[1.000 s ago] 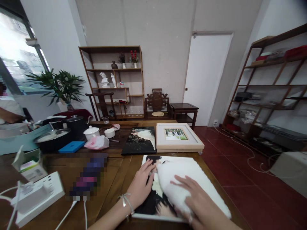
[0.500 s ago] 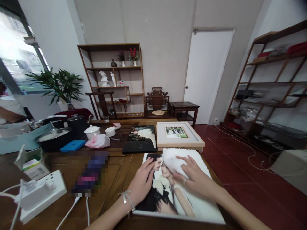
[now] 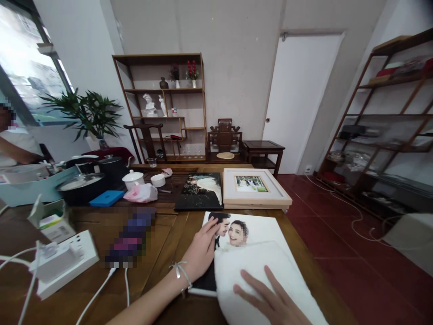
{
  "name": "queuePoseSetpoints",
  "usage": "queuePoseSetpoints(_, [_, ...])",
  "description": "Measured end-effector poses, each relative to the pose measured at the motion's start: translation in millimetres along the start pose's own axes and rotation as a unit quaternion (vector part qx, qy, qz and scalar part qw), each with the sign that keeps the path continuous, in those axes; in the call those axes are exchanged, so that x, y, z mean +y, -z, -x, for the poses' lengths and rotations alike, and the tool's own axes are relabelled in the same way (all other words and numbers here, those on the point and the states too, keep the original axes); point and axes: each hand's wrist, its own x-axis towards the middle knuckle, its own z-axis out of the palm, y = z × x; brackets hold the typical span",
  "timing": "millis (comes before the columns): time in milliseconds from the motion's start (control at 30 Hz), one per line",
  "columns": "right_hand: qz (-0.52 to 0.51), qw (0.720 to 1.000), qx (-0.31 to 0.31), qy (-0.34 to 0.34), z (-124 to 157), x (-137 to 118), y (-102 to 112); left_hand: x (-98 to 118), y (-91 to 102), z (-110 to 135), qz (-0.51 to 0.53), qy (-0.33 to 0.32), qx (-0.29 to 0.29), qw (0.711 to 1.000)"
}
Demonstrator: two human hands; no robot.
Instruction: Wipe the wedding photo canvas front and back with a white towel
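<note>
A large glossy wedding photo print (image 3: 260,230) lies flat on the wooden table (image 3: 162,234) in front of me. My left hand (image 3: 201,253) rests flat on the print's left edge, fingers stretched out, a bracelet at the wrist. My right hand (image 3: 270,302) presses flat, fingers spread, on a white cloth (image 3: 243,275) that covers the near half of the print. The couple's heads show above the cloth.
Behind the print lie a dark photo panel (image 3: 200,192) and a light wooden framed photo (image 3: 253,188). To the left are a white power strip (image 3: 64,262) with cables, a small box (image 3: 50,221), pots, cups and a blue box. Another person's arm (image 3: 16,153) is at far left.
My right hand drew the white cloth from the top of the print back down toward me, uncovering the faces. The left hand stayed on the print's left edge.
</note>
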Motion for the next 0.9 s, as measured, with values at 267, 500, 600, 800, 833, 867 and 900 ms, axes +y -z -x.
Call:
queuePoseSetpoints(267, [0.034, 0.99, 0.107, -0.085, -7.4, 23.7, 25.7, -0.2, -0.7, 0.6, 0.005, 0.0, 0.003, 1.0])
queuePoseSetpoints(500, [0.017, 0.985, 0.123, -0.121, -53.4, 51.1, 35.3, -2.9, -1.9, -0.5, 0.008, 0.0, 0.023, 1.0])
queuePoseSetpoints(600, [0.02, 0.99, 0.116, -0.081, -54.9, 37.7, 34.4, -4.2, -1.2, -2.3, -0.001, 0.005, 0.043, 0.999])
queuePoseSetpoints(800, [0.002, 0.998, 0.043, -0.034, -30.6, 0.3, 15.2, -5.8, -0.2, -4.6, -0.007, -0.005, 0.043, 0.999])
queuePoseSetpoints(833, [-0.011, 0.999, 0.022, -0.034, -26.6, -2.8, 10.4, -5.9, -0.4, -4.6, -0.009, -0.003, 0.039, 0.999])
queuePoseSetpoints(867, [-0.026, 0.999, 0.006, -0.033, -23.0, -4.6, 5.8, -6.0, -0.8, -4.5, -0.008, -0.001, 0.037, 0.999])
queuePoseSetpoints(900, [-0.043, 0.999, -0.003, -0.027, -19.5, -5.0, 1.9, -6.3, -1.3, -4.3, -0.007, 0.002, 0.038, 0.999])
